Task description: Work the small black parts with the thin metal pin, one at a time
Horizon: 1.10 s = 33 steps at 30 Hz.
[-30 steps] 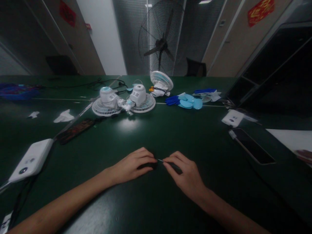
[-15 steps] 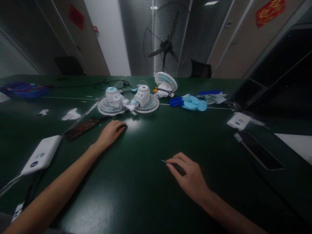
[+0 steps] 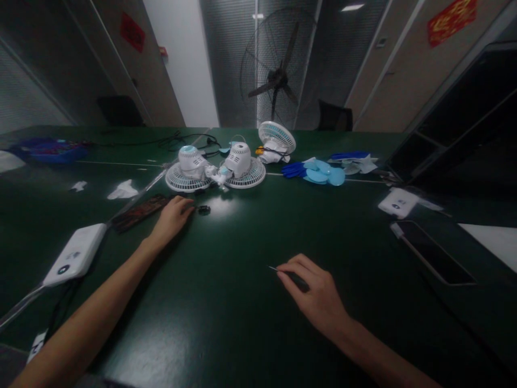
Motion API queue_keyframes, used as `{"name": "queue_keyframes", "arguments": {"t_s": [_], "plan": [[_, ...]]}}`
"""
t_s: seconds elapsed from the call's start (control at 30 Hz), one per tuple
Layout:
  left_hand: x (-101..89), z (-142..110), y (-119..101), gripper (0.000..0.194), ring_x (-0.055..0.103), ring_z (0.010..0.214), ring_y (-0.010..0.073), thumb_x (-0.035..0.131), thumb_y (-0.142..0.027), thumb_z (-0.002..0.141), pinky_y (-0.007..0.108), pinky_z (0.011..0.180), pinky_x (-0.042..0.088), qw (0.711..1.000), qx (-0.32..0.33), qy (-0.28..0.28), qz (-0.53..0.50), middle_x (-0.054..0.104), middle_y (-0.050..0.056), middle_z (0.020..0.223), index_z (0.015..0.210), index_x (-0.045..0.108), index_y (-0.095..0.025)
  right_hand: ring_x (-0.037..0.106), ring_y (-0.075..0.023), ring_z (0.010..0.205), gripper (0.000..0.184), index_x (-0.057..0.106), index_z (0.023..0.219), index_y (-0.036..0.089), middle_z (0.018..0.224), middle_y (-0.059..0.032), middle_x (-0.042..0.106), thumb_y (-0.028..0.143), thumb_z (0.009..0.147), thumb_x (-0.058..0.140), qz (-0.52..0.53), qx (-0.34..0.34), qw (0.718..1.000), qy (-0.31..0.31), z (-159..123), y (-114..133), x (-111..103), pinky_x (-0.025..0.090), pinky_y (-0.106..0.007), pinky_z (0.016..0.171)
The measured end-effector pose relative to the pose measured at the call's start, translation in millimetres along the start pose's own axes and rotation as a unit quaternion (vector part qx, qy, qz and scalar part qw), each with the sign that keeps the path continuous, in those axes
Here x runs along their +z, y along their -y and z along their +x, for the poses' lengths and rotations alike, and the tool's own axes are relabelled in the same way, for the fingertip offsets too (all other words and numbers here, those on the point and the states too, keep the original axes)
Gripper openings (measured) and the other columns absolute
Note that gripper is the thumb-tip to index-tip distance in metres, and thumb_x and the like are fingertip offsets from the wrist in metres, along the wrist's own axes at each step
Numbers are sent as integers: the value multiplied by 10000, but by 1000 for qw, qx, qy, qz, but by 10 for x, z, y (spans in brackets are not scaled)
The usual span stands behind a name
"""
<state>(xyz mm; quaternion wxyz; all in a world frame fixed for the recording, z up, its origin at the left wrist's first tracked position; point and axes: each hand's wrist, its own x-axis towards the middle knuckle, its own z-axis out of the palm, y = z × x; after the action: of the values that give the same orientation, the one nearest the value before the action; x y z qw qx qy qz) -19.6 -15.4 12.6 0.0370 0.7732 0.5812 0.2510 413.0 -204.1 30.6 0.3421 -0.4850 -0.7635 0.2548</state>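
My right hand [image 3: 319,291] is closed round the dark handle of a small screwdriver [image 3: 299,280], its thin metal shaft pointing left above the table. On the far left side of the table, my left hand [image 3: 173,215] lies low with fingers stretched loosely to the right, nothing visible in them. Just beyond its fingertips is a small dark object [image 3: 204,209], too small to make out. A dark patterned phone-like slab [image 3: 139,212] lies beside that hand's wrist. Behind are two white fans [image 3: 189,168] lying face down.
A third white fan [image 3: 276,141] leans farther back. Light-blue fan blades [image 3: 323,172] and blue gloves [image 3: 294,170] lie right of it. A white power bank [image 3: 76,253] is on the left; a phone [image 3: 434,252] and white box [image 3: 398,202] are on the right.
My left hand has drawn back to the left, off the small dark object, which now shows on the table. My right hand keeps the screwdriver in nearly the same place.
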Motion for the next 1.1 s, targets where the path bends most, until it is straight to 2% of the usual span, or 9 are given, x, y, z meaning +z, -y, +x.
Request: {"name": "queue_keyframes", "arguments": {"t_s": [0.1,0.17,0.3,0.4,0.5,0.63,0.87,1.1], "plan": [[-50,2,-1,381,677,995,296,530,-481,1011,415,927,543,1000,-2,14,-4,689,129,1135,1069,762,-185,703,-184,845,226,752,1105,239,1049,-65,691,327,1096,544,4,0,1000,1,2,4,-4,627,-302,709],[-66,-1,-19,369,677,997,296,525,-471,1014,410,926,539,1000,3,12,1,693,129,1128,1043,756,-185,700,-185,841,230,752,1094,235,1040,-64,687,320,1095,539,6,3,1000,1,4,9,-9,626,-302,702],[-58,-7,-38,301,667,1026,308,560,-414,987,404,912,533,999,3,13,31,694,133,1121,1055,736,-180,695,-185,852,214,745,1102,225,1050,-67,679,296,1088,543,15,5,1000,5,6,18,-13,616,-289,674],[-55,-5,-21,286,677,956,294,605,-414,960,385,856,530,999,-13,14,36,709,120,1070,1048,739,-177,694,-183,854,186,742,1105,233,1054,-62,674,271,1076,562,14,9,1000,8,6,20,-8,601,-272,646],[-72,0,-19,332,681,881,268,653,-470,935,355,801,518,1000,-30,-4,7,733,98,1005,1046,755,-174,693,-180,850,182,742,1104,242,1057,-57,676,262,1072,564,12,10,1000,8,7,23,-7,595,-266,642],[-84,10,-116,407,696,925,254,658,-533,945,334,812,519,997,-26,-22,-62,764,97,1060,1099,753,-169,690,-179,843,189,746,1100,243,1037,-55,678,259,1073,560,8,6,1000,6,11,28,-8,592,-273,665],[-7,35,-248,338,712,970,260,635,-496,975,356,844,546,997,22,-16,-78,765,97,1109,1086,741,-195,684,-183,856,187,749,1105,235,1042,-56,676,260,1067,567,9,10,1000,8,5,-11,9,593,-290,700],[-2,28,-260,385,726,901,269,620,-527,970,361,801,553,997,7,15,-72,786,102,1092,1105,764,-195,685,-187,848,183,747,1106,241,1046,-51,676,262,1062,570,9,21,1000,17,4,-6,-3,586,-294,668]]}}
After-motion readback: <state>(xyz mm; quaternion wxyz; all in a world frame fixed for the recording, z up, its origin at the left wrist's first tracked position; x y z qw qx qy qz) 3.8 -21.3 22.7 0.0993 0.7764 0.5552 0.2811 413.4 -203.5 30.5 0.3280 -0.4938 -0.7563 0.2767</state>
